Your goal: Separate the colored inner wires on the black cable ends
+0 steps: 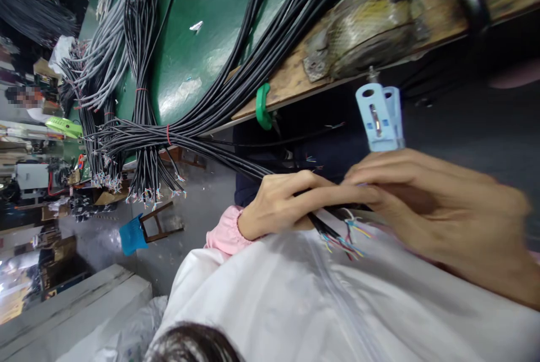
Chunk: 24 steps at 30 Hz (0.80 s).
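Black cables run from a large bundle (211, 114) on the bench to my left hand (282, 202), whose fingers are wrapped round several of them. Their ends (341, 238), with thin coloured wires fanned out, stick out below that hand, over a white garment. My right hand (447, 204) has its fingers pressed together beside the left fingertips; what they pinch is hidden. A light-blue clip (377, 120) stands just above the right fingers, its lower end hidden behind them. A red tie (169, 135) circles the large bundle.
A green table (206, 19) carries more black cables (141, 64) and grey cables (112, 36). Along its wooden edge (291, 84) are a green clamp (262, 106) and a taped object (367, 25). A blue-seated stool (134, 234) stands on the floor. Someone (36, 103) is at the far left.
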Tool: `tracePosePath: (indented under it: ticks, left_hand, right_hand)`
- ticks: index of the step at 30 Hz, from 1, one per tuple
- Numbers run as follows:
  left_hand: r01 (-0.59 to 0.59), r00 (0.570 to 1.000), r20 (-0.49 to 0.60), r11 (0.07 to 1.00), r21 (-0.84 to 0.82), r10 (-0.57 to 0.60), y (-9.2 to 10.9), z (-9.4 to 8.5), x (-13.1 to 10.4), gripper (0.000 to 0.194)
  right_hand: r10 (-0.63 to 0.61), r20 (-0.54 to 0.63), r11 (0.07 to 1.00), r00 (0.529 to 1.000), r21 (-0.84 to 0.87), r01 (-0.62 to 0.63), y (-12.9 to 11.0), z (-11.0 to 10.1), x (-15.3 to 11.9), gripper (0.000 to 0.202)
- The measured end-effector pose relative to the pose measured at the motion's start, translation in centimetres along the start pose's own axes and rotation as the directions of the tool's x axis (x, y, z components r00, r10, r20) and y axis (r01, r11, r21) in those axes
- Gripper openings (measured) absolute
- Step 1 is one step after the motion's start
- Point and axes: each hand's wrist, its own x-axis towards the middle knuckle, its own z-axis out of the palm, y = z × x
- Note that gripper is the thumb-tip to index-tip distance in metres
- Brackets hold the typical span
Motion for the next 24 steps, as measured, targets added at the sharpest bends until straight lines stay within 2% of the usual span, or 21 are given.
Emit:
tracePosePath:
  ticks: [2, 4, 6, 8, 11, 13, 15, 18, 19, 22, 24]
  left_hand:
    - [0.010, 0.994, -0.112, 1.000, -0.014, -0.011, 0.3, -0.3, 0.2, 0.046]
    - [-0.037, 0.974, -0.224, 0.999, -0.010, 0.034, 0.4, -0.6, 0.4, 0.046]
    - [-0.106, 0.962, -0.252, 0.994, 0.002, 0.103, 0.4, -0.8, 0.5, 0.045]
    - [-0.134, 0.975, -0.180, 0.991, -0.005, 0.131, 0.1, -1.0, 0.5, 0.044]
    - [-0.132, 0.990, -0.045, 0.991, -0.031, 0.131, -0.3, -1.2, 0.1, 0.045]
    - [-0.155, 0.988, -0.025, 0.987, -0.034, 0.154, -0.5, -1.4, 0.0, 0.050]
    - [-0.175, 0.985, -0.014, 0.984, -0.042, 0.174, -0.5, -1.7, -0.1, 0.052]
    - [-0.169, 0.986, 0.010, 0.984, -0.052, 0.169, -0.4, -2.0, -0.1, 0.050]
    - [-0.160, 0.987, 0.008, 0.986, -0.047, 0.161, -0.4, -2.0, -0.1, 0.049]
    - [-0.169, 0.986, -0.020, 0.985, -0.040, 0.168, -0.5, -1.9, -0.1, 0.051]
    - [-0.122, 0.992, -0.035, 0.989, -0.080, 0.119, -0.4, -1.6, -0.1, 0.049]
  right_hand:
    - [-0.010, 0.016, 1.000, 1.000, -0.006, 0.010, -0.1, 0.0, 0.1, 0.026]
    - [0.049, 0.062, 0.993, 0.997, 0.100, -0.055, 0.0, 0.1, 0.3, 0.034]
    - [0.106, 0.107, 0.971, 0.989, 0.201, -0.126, 0.3, 0.3, 0.4, 0.041]
    - [0.102, 0.134, 0.969, 0.986, 0.212, -0.129, 0.5, 0.3, 0.5, 0.041]
    - [-0.074, 0.086, 0.997, 0.993, 0.024, 0.072, 0.4, 0.0, 0.6, 0.029]
    - [-0.199, 0.050, 0.967, 0.979, -0.153, 0.205, 0.3, -0.4, 0.6, 0.019]
    - [-0.256, -0.010, 0.933, 0.967, -0.266, 0.244, 0.4, -0.9, 0.6, 0.018]
    - [-0.325, -0.070, 0.919, 0.943, -0.257, 0.297, 0.9, -1.5, 0.6, 0.016]
    - [-0.352, -0.031, 0.911, 0.935, -0.239, 0.335, 1.0, -1.7, 0.6, 0.014]
    - [-0.385, 0.182, 0.881, 0.905, -0.219, 0.419, 0.9, -2.0, 0.2, 0.013]
    - [-0.378, 0.215, 0.861, 0.900, -0.274, 0.428, 0.4, -2.0, 0.0, 0.018]
